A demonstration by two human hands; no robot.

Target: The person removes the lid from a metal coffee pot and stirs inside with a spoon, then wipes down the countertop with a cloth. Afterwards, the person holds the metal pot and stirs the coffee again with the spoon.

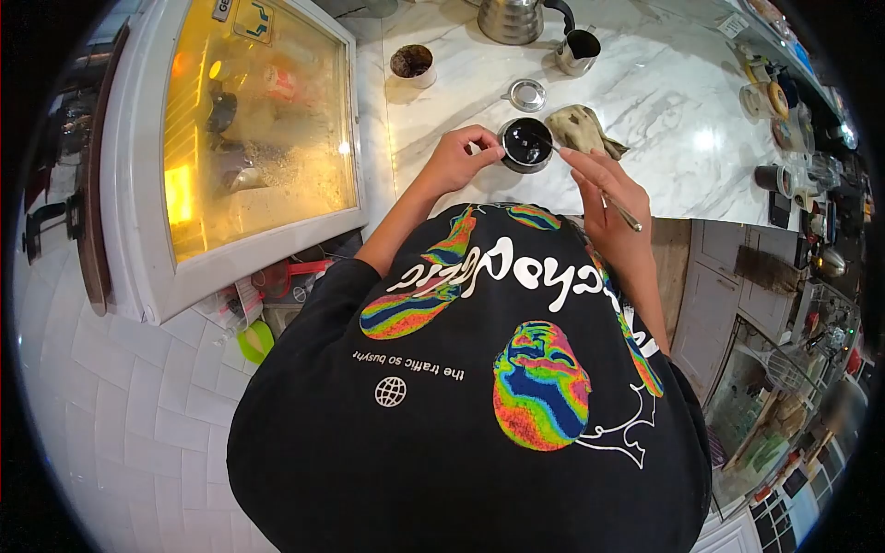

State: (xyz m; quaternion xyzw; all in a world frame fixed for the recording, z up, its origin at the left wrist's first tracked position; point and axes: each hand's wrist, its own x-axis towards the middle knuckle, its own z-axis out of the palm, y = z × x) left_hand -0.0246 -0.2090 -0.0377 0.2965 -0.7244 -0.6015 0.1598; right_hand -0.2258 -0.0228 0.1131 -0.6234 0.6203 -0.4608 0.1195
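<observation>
A small cup of dark liquid (pixel 527 143) stands near the counter's front edge. My left hand (pixel 458 158) is closed at its left side, thumb and fingers pinching the edge. In my right hand (pixel 616 189) is a metal spoon (pixel 623 214), its handle slanting down across the palm and its other end over the dark liquid. Just behind the cup lies a small round metal lid-like piece (pixel 527 95). A crumpled beige, stained cloth (pixel 577 127) rests close to the cup's right, near my right fingers.
At the back stand a steel kettle (pixel 510 22) and a metal pitcher (pixel 578 52). A white tub with dark brown contents (pixel 411 68) is back left. A glass-fronted case (pixel 263 129) borders the counter (pixel 678 101) on the left; jars and containers (pixel 772 175) line the right.
</observation>
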